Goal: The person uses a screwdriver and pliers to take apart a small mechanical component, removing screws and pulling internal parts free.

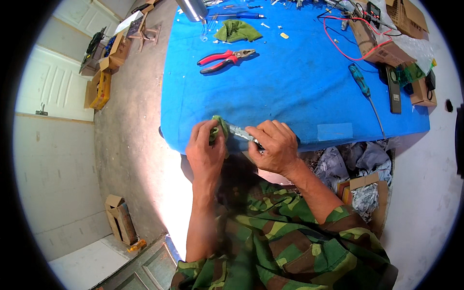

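Observation:
At the near edge of the blue-covered table (270,92), my left hand (205,149) pinches a crumpled green cloth (222,126) against one end of a slim silvery metal piece (239,132). Closed round the other end of that piece is my right hand (276,147), thumb and fingers over it. The exact kind of the metal piece cannot be made out, since both hands cover its ends. Farther up the table lie pliers (226,61) with red and black handles, shut or nearly so, and a second green cloth (238,31).
A teal-handled screwdriver (359,79) lies at the right, by a dark flat device (394,89). Behind are a cardboard box (382,48), a red cable (333,43) and a metal cylinder (192,8). Under the table's right side sits a carton (365,181) among plastic bags.

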Demonstrator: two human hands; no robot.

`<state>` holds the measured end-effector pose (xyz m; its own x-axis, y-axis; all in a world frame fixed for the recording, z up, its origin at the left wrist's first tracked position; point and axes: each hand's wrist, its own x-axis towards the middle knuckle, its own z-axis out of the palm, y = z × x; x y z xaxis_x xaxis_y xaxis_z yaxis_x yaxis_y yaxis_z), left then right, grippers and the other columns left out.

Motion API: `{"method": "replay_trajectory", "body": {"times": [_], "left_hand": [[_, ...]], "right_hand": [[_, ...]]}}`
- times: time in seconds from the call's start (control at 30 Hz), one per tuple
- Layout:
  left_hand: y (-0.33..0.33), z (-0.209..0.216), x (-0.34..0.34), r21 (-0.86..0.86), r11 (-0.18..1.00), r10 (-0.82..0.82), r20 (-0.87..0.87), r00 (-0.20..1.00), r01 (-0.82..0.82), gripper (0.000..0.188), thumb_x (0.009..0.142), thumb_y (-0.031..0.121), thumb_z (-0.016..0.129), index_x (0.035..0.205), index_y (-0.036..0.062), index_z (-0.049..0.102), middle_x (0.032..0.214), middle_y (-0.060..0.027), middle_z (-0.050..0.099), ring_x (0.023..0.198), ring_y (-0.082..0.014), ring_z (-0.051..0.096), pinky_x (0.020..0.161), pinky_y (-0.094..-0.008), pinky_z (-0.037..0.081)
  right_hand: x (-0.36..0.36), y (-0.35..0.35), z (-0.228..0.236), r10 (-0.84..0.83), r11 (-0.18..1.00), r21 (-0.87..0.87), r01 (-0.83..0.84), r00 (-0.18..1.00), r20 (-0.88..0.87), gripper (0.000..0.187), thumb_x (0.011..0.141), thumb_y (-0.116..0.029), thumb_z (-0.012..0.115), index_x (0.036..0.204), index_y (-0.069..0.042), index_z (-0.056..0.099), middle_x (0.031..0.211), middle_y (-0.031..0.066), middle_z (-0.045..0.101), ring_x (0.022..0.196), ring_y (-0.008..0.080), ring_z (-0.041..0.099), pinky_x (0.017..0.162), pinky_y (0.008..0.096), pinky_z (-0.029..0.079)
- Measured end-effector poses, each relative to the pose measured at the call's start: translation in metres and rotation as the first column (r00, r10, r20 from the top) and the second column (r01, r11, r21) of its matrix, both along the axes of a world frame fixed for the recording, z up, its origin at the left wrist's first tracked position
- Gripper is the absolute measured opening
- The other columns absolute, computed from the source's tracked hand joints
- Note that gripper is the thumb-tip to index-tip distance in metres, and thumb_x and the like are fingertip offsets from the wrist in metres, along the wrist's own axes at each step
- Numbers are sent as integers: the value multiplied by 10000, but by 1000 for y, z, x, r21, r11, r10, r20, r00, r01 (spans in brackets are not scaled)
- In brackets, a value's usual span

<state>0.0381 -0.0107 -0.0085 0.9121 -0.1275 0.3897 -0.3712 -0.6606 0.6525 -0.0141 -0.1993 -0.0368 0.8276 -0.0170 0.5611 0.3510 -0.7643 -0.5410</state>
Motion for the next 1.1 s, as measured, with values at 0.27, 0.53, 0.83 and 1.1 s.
{"method": "replay_trajectory", "body": {"times": [0.27,0.53,0.83,1.1], "left_hand": [[-22,5,-33,52,988,-149,105,983,144,256,862,-15,816,1100,44,743,1121,-148,751,974,-337,765,818,-396,619],[-20,-4,-25,74,991,-122,95,988,116,262,856,-18,813,1097,48,733,1123,-147,747,940,-343,761,785,-399,621],[-14,-7,-14,36,999,-30,121,992,25,196,889,-6,800,1064,47,728,1089,-142,744,912,-334,756,772,-398,620],[-11,-13,-16,25,1000,-10,137,991,7,211,879,-12,799,1066,41,718,1083,-141,736,906,-331,749,762,-397,614]], "right_hand": [[1,-1,-1,15,1000,24,-15,1000,10,357,725,-90,758,1081,-120,749,900,36,621,823,275,638,702,423,488],[0,-2,-1,16,1000,17,-16,1000,-5,363,717,-81,762,1077,-119,752,919,33,643,833,277,649,706,423,494],[0,-1,1,16,1000,20,-15,1000,-5,340,726,-83,753,1063,-119,762,912,34,646,820,272,646,706,417,499],[-2,-2,11,46,999,20,-45,997,-55,306,775,-194,789,1067,-114,747,944,42,638,851,280,638,727,429,494]]}}
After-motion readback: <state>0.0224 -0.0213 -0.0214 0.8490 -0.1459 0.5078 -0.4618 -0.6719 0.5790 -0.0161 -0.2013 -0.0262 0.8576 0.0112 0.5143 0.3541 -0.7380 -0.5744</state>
